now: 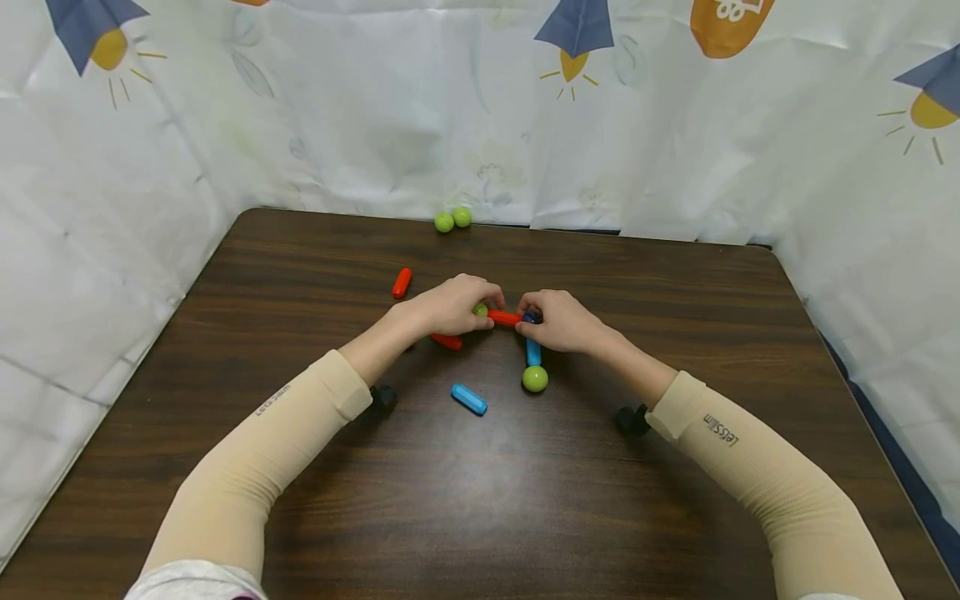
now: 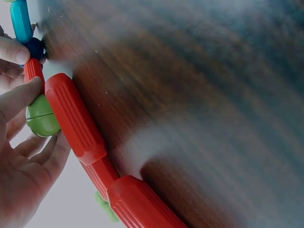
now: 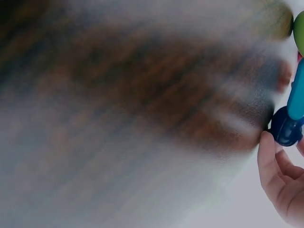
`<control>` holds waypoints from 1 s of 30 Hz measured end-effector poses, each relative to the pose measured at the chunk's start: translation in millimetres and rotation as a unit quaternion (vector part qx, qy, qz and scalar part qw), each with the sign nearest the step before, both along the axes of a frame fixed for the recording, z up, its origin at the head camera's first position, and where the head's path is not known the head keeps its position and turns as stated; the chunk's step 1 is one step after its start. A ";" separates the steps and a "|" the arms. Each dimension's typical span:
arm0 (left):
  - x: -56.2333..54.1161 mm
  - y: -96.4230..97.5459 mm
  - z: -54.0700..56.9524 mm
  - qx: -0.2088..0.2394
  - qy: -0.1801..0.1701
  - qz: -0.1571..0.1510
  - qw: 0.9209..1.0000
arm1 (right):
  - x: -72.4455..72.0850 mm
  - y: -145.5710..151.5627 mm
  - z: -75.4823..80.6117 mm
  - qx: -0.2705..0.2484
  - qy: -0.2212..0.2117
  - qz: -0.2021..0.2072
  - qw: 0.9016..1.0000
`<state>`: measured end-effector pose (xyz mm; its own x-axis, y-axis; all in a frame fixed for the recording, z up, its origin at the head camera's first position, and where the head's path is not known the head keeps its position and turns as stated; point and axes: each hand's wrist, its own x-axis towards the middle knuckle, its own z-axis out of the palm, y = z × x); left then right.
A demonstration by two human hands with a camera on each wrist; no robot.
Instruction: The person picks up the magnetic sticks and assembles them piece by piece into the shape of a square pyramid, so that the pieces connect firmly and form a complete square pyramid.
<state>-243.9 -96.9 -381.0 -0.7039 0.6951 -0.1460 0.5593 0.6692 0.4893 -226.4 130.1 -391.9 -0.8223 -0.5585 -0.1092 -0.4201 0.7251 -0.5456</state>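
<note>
My left hand (image 1: 453, 306) pinches a green ball (image 1: 481, 310) between thumb and fingers; the left wrist view shows this green ball (image 2: 42, 116) up close. From it a red rod (image 1: 505, 318) runs across to a dark blue ball (image 1: 532, 317), which my right hand (image 1: 562, 321) holds by the fingertips. A light blue rod (image 1: 533, 352) extends from the dark blue ball toward me and ends in another green ball (image 1: 535, 379). In the right wrist view, fingers grip the dark blue ball (image 3: 286, 127) where the light blue rod (image 3: 297, 90) meets it.
A loose light blue rod (image 1: 468, 399) lies nearer me. One red rod (image 1: 447, 342) shows partly under my left hand, and another red rod (image 1: 402, 283) lies beyond the left wrist. Two green balls (image 1: 444, 222) sit at the table's far edge, before a white curtain (image 1: 375, 125).
</note>
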 end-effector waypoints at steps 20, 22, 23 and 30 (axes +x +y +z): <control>-3.8 7.5 -1.2 0.006 0.007 -0.017 1.000 | -0.4 2.5 1.0 -0.020 -0.023 0.020 0.999; -4.0 8.3 -1.5 0.006 0.008 -0.017 1.000 | -0.4 2.5 1.5 -0.019 -0.025 0.023 0.999; -4.0 8.5 -1.7 0.006 0.008 -0.017 1.000 | -0.3 2.6 1.6 -0.018 -0.024 0.025 0.999; -3.5 9.9 -2.2 0.003 0.006 -0.017 1.000 | 0.1 3.9 0.1 -0.023 -0.027 0.038 0.999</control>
